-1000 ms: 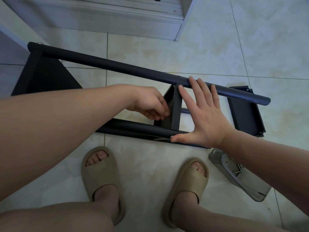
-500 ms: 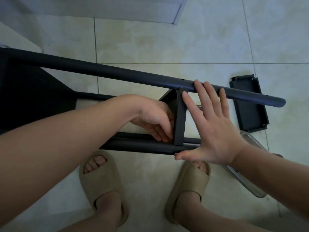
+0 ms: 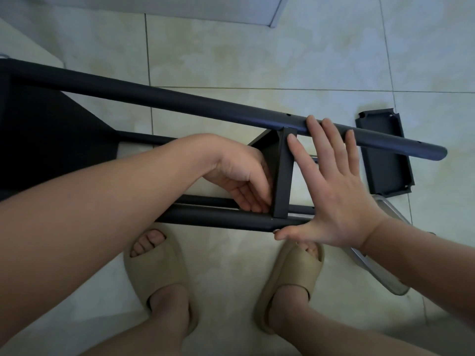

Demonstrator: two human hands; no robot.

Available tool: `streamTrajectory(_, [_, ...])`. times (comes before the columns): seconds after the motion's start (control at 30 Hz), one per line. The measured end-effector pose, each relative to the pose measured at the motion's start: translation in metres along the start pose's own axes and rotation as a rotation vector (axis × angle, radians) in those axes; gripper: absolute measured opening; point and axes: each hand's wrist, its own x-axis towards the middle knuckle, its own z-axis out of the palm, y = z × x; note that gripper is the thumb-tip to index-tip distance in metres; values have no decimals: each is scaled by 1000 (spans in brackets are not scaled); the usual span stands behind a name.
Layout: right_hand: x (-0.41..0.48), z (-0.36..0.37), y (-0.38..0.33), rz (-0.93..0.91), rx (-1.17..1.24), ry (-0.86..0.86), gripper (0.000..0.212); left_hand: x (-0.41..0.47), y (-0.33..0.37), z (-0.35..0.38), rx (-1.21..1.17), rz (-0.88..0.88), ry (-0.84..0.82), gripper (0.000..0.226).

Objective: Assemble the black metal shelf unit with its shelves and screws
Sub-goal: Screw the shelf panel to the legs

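The black metal shelf frame lies on its side on the tiled floor. Its upper pole (image 3: 180, 101) runs from the left edge to the right, and a lower pole (image 3: 213, 219) lies nearer my feet. A black shelf (image 3: 282, 173) stands on edge between the two poles. My right hand (image 3: 331, 186) lies flat with spread fingers against the shelf's right face, thumb at the lower pole, fingertips at the upper pole. My left hand (image 3: 241, 181) reaches in from the left, fingers curled at the shelf's lower left edge; whatever they hold is hidden.
A loose black shelf (image 3: 385, 155) lies on the floor at the right. A clear plastic tray (image 3: 380, 273) sits partly under my right forearm. A large black panel (image 3: 51, 140) of the frame fills the left. My feet in beige sandals (image 3: 154, 273) stand below the frame.
The camera has tilted down and closer. My left hand has moved down along the shelf's left face toward the lower pole. My right hand stays flat on the shelf.
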Motion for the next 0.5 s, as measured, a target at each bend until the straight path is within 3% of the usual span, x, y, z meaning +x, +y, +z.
streamTrajectory(0.27, [2,-1,1,1,-7,3,134,-1,4,0,153,-8,28,6])
streamTrajectory(0.5, [6,-1,2,1,-12,-9,134,1,5,-4,93,13,-4,9])
